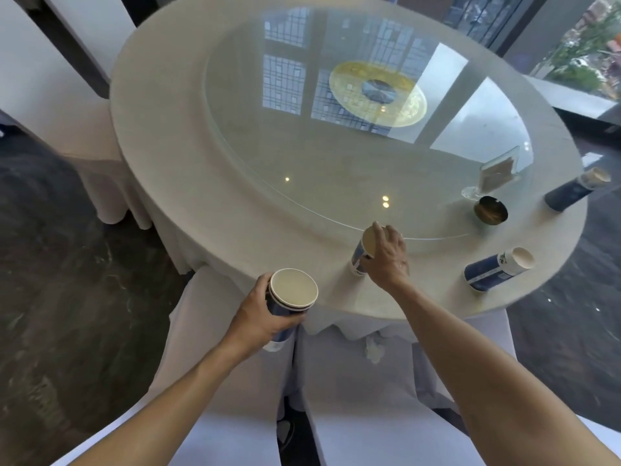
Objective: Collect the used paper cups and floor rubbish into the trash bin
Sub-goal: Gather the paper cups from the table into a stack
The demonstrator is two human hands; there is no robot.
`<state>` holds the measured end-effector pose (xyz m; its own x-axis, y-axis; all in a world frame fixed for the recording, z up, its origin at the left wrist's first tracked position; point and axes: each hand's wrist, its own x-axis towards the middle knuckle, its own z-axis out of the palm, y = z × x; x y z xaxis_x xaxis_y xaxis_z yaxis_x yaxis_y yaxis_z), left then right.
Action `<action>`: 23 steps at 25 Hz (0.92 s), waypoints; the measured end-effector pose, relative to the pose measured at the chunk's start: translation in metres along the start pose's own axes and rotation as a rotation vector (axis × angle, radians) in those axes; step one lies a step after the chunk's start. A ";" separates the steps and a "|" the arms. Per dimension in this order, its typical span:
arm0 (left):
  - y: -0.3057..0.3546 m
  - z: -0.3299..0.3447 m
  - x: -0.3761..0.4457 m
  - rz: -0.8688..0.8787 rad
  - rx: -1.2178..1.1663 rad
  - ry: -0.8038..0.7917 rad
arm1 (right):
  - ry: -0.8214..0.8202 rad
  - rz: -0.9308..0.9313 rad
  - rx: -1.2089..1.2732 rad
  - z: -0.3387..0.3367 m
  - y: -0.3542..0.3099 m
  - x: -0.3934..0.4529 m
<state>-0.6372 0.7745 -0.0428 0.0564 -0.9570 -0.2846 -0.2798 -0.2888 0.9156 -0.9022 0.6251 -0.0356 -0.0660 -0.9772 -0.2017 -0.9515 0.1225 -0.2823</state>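
A stack of nested paper cups [291, 297] is gripped in the left hand [265, 317]. The right hand [386, 260] is closed on a blue paper cup [363, 253] on the desk [235, 237]. Judgement: it should be lifted upright, then nested into the stack. Two further cups [497, 269] stand right of the right hand.

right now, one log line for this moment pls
left hand: holds stacked cups | right hand: grasping table cup | two more cups remain

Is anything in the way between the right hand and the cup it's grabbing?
No. The right hand is already on the cup by the table edge. The left hand holds a cup stack.
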 end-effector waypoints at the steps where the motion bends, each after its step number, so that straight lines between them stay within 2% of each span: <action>1: 0.006 0.002 0.002 0.007 -0.006 0.015 | -0.012 -0.018 0.062 -0.003 0.004 0.001; 6: 0.053 0.027 0.005 0.051 -0.096 0.146 | -0.067 -0.080 0.239 -0.006 0.022 -0.029; 9: 0.094 0.055 0.012 0.121 -0.183 0.214 | -0.214 -0.109 0.325 -0.012 0.050 -0.060; 12: 0.127 0.087 0.016 0.159 -0.268 0.267 | -0.375 -0.193 0.271 -0.021 0.075 -0.084; 15: 0.146 0.138 0.012 0.158 -0.241 0.217 | -0.359 -0.320 0.270 -0.031 0.103 -0.092; 19: 0.147 0.211 0.003 0.110 -0.189 0.126 | -0.333 -0.210 0.532 -0.048 0.155 -0.091; 23: 0.140 0.247 -0.004 0.034 -0.094 0.040 | -0.308 -0.215 0.768 -0.055 0.191 -0.096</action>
<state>-0.9135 0.7452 0.0163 0.0872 -0.9662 -0.2426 -0.1916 -0.2553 0.9477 -1.0938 0.7327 -0.0190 0.2830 -0.9155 -0.2859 -0.4588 0.1326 -0.8786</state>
